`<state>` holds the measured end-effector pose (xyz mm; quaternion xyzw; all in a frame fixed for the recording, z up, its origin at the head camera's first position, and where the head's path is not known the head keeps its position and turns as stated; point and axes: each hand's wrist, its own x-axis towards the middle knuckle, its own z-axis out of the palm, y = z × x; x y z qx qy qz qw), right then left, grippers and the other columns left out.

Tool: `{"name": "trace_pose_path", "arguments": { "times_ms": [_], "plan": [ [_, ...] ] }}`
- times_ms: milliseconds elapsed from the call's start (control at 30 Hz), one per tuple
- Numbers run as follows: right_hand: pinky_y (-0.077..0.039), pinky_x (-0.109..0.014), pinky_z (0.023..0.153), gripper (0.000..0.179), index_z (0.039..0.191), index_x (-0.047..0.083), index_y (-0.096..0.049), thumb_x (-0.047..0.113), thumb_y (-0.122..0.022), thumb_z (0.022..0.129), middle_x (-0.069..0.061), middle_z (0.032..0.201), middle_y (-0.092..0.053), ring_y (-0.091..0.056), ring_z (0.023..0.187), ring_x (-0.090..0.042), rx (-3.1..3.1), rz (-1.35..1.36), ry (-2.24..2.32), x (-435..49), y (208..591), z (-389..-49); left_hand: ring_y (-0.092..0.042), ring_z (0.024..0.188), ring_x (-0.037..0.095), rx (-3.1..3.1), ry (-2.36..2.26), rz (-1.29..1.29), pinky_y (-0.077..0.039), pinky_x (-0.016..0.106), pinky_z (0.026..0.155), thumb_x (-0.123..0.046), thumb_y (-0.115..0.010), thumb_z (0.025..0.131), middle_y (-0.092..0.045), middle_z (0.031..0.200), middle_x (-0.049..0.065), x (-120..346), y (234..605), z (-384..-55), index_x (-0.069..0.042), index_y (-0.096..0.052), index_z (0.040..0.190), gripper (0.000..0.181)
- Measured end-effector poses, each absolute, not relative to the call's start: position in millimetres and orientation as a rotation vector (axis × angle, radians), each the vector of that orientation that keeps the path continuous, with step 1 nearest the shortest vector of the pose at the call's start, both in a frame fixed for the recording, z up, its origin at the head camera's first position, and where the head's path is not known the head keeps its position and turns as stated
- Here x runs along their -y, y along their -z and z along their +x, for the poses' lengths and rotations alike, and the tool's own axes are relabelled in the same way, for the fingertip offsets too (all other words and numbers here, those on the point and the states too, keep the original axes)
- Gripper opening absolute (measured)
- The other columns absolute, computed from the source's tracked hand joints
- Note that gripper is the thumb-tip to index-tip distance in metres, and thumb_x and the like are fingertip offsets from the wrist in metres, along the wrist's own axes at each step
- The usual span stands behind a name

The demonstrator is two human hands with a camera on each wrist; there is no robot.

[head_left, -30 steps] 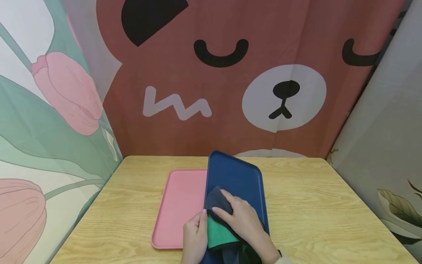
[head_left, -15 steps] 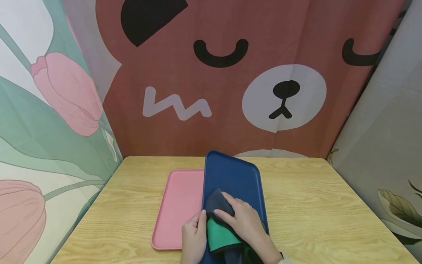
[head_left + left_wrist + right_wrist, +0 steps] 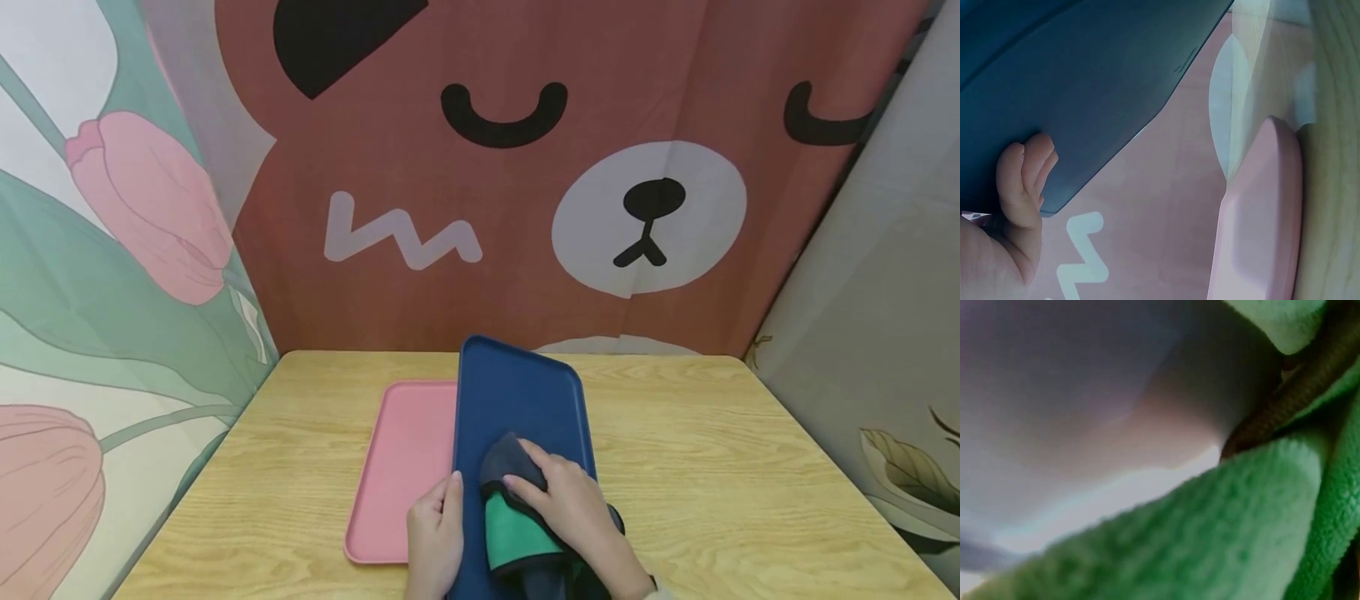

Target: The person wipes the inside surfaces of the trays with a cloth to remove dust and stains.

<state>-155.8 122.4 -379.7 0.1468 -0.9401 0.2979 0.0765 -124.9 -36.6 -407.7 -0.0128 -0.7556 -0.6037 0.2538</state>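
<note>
A dark blue rectangular tray is held up at a tilt above the table. My left hand grips its left edge, thumb on the front; in the left wrist view the fingers lie against the tray's underside. My right hand holds a bunched cloth, dark grey on one side and green on the other with black edging, against the tray's face. Green folds of the cloth fill much of the right wrist view, hiding the right fingers there.
A pink tray lies flat on the wooden table, partly behind the blue tray and left hand. A curtain with a bear print hangs behind the table's far edge.
The blue tray and left hand have shifted slightly left. The right hand with the cloth has moved a little right and down across the tray, away from the left thumb.
</note>
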Motion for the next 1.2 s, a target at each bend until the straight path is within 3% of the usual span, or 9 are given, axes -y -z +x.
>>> {"name": "trace_pose_path", "arguments": {
  "times_ms": [267, 667, 1200],
  "plan": [
    [-0.046, -0.045, 0.078, 0.058, 0.123, 0.007, -0.054, 0.049, -0.056, 0.082, -0.012, 0.113, -0.059, -0.056, 0.099, -0.029, 2.838, 0.427, -0.911, -130.1, 383.7, -157.7, -0.028, 0.040, 0.003, 2.061, 1.673, 0.001, -0.024, 0.018, 0.038, -0.015, -0.048, 0.094, -0.025, 0.047, -0.009, 38.4, 406.8, -124.8, -0.008, -0.032, 0.052, 0.045],
    [-0.046, -0.044, 0.077, 0.057, 0.124, 0.008, -0.053, 0.047, -0.058, 0.082, -0.013, 0.114, -0.058, -0.056, 0.100, -0.030, 2.895, 0.299, -0.913, -144.7, 392.8, -161.6, -0.025, 0.041, 0.004, 2.027, 1.711, 0.002, -0.022, 0.019, 0.038, -0.016, -0.047, 0.094, -0.024, 0.047, -0.008, 40.9, 404.7, -124.4, -0.008, -0.031, 0.052, 0.046],
    [-0.045, -0.047, 0.076, 0.059, 0.123, 0.003, -0.052, 0.045, -0.059, 0.082, -0.019, 0.114, -0.056, -0.055, 0.100, -0.033, 2.952, 0.176, -0.851, -169.0, 397.9, -168.5, -0.024, 0.042, 0.000, 1.989, 1.580, -0.060, -0.022, 0.017, 0.038, -0.001, -0.049, 0.090, -0.022, 0.049, -0.011, 41.0, 403.0, -126.1, -0.008, -0.028, 0.051, 0.045]
  ]
}}
